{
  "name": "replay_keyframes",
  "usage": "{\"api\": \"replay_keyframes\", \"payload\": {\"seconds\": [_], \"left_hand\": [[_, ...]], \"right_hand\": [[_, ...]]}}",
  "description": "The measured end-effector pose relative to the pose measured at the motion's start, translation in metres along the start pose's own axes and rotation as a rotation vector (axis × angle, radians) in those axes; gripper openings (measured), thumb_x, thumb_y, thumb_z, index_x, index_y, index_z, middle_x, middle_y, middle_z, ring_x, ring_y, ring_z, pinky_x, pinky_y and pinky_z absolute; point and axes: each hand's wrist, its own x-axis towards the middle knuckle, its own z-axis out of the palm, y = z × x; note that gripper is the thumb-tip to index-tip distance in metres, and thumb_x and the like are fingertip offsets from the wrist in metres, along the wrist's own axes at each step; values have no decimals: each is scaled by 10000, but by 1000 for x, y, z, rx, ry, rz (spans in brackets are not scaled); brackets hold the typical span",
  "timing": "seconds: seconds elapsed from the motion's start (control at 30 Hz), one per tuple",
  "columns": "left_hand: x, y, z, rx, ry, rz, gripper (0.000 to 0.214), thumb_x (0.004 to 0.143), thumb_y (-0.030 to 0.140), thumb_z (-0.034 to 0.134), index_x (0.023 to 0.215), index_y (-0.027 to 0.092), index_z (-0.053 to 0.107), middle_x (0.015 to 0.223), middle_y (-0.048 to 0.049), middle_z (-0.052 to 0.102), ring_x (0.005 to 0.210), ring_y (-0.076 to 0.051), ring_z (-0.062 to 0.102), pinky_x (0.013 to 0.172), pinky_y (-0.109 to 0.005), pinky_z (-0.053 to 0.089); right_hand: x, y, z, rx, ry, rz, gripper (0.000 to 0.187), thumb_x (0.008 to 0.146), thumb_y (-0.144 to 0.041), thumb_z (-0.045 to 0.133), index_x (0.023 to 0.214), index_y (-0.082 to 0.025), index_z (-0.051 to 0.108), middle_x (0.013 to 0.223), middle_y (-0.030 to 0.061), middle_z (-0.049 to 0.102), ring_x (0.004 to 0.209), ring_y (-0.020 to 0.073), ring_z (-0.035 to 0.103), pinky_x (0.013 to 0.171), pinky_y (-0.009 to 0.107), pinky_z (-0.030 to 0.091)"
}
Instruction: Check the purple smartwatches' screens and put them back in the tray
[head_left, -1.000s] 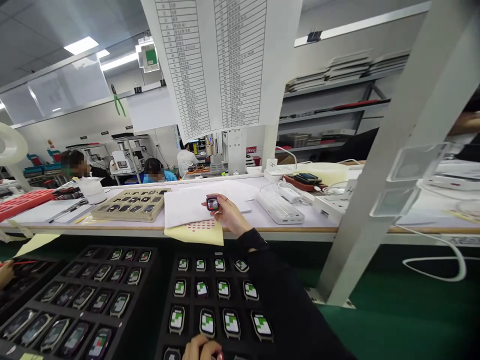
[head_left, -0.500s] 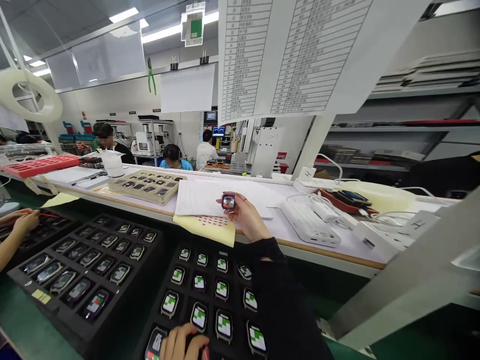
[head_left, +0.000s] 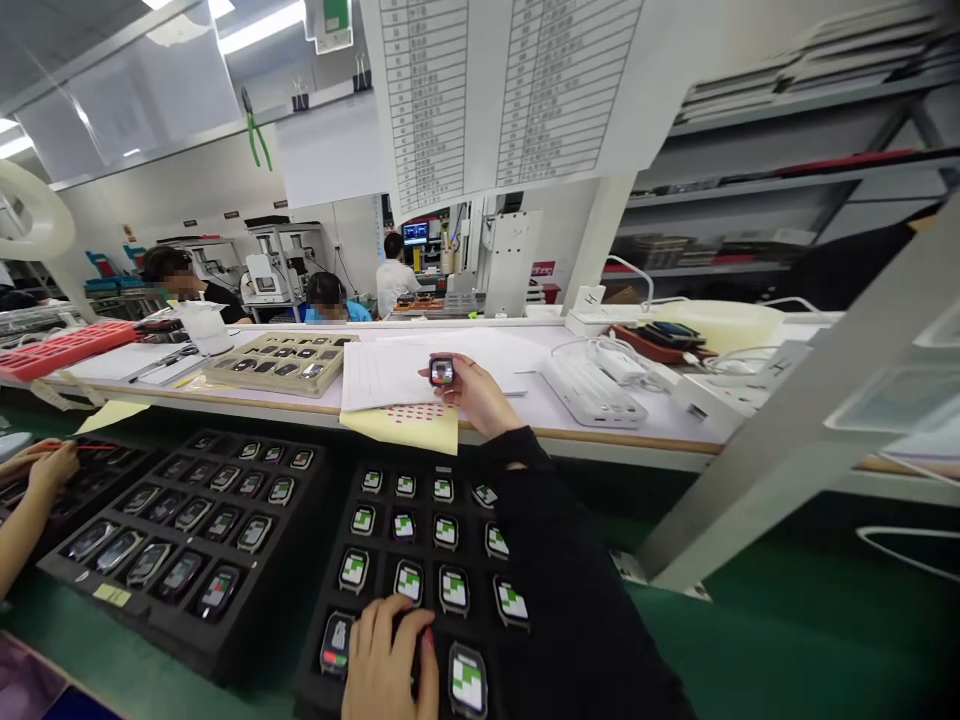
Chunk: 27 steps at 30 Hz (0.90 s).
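My right hand is closed on a smartwatch with a dark case, held up over papers on the bench shelf; its lit screen faces me. Below, my left hand rests over the near part of a black foam tray, fingers apart and bent downward. A slot under that hand is mostly covered, with a small green glow between finger and thumb. Several watches with green-and-white screens sit in this tray. Left of my left hand lies a watch showing white figures and a red patch.
A second black tray of watches lies left, with a co-worker's hand beyond it. On the shelf are a beige tray, a yellow sheet, a white charging block and cables. A slanted metal post stands right.
The view has shifted, showing more of the right side. My left hand has moved further over the tray and its fingers have extended. The right hand still holds the smartwatch.
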Motion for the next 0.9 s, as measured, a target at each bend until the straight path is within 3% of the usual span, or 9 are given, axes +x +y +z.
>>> {"api": "replay_keyframes", "payload": {"seconds": [0.13, 0.2, 0.3, 0.4, 0.53, 0.7, 0.8, 0.9], "left_hand": [[35, 8, -33, -229, -215, -41, 262, 954, 248, 458, 1152, 295, 624, 1194, -61, 604, 1138, -216, 584, 949, -375, 507], [65, 10, -48, -278, -176, 20, 323, 960, 236, 442, 1256, 296, 555, 1271, -68, 559, 1219, -219, 528, 1027, -410, 453], [114, 16, -66, -385, -88, 96, 448, 937, 262, 509, 1378, 256, 432, 1282, -108, 530, 1128, -223, 561, 938, -399, 489], [143, 25, -73, -627, -134, 66, 626, 894, 301, 599, 1454, 271, 322, 1311, -110, 514, 1021, -191, 611, 861, -354, 523], [142, 30, -65, -871, -283, -3, 690, 852, 275, 654, 1465, 279, 336, 1290, -96, 537, 941, -164, 649, 860, -337, 537], [127, 29, -51, -924, -390, -96, 614, 823, 225, 669, 1403, 244, 468, 1207, -91, 620, 929, -188, 663, 871, -361, 544], [128, 30, -51, -961, -401, -142, 583, 758, 194, 722, 1315, 198, 550, 1043, -69, 684, 885, -185, 661, 826, -329, 546], [133, 29, -55, -1018, -401, -218, 616, 667, 172, 789, 1245, 159, 578, 893, -39, 699, 817, -168, 657, 781, -301, 548]], "right_hand": [[-10, -11, 5, 29, -15, 27, 235, 1030, -213, 342, 1026, -171, 573, 900, 72, 728, 534, 115, 585, 491, 198, 454], [-24, -18, 10, 35, -52, 41, 253, 1048, -201, 316, 1047, -173, 568, 904, 71, 725, 562, 121, 616, 528, 210, 493], [-54, -26, 22, 39, -155, 85, 258, 1063, -189, 303, 1097, -170, 558, 904, 77, 721, 653, 141, 680, 629, 238, 554], [-88, -26, 27, 17, -265, 183, 198, 1058, -214, 376, 1097, -151, 560, 891, 100, 719, 741, 187, 721, 705, 287, 595], [-123, -15, 20, -58, -339, 324, 163, 1031, -240, 463, 1058, -137, 587, 942, 120, 715, 786, 219, 735, 760, 344, 621], [-137, 1, 1, -220, -331, 376, 191, 985, -316, 553, 1055, -147, 608, 842, 82, 703, 746, 203, 721, 705, 326, 628], [-142, 4, -4, -338, -306, 283, 279, 930, -385, 620, 1085, -154, 610, 877, 80, 673, 764, 213, 683, 679, 350, 611], [-152, 1, -2, -458, -235, 55, 295, 883, -332, 655, 1136, -195, 592, 985, 68, 619, 930, 227, 615, 819, 385, 555]]}}
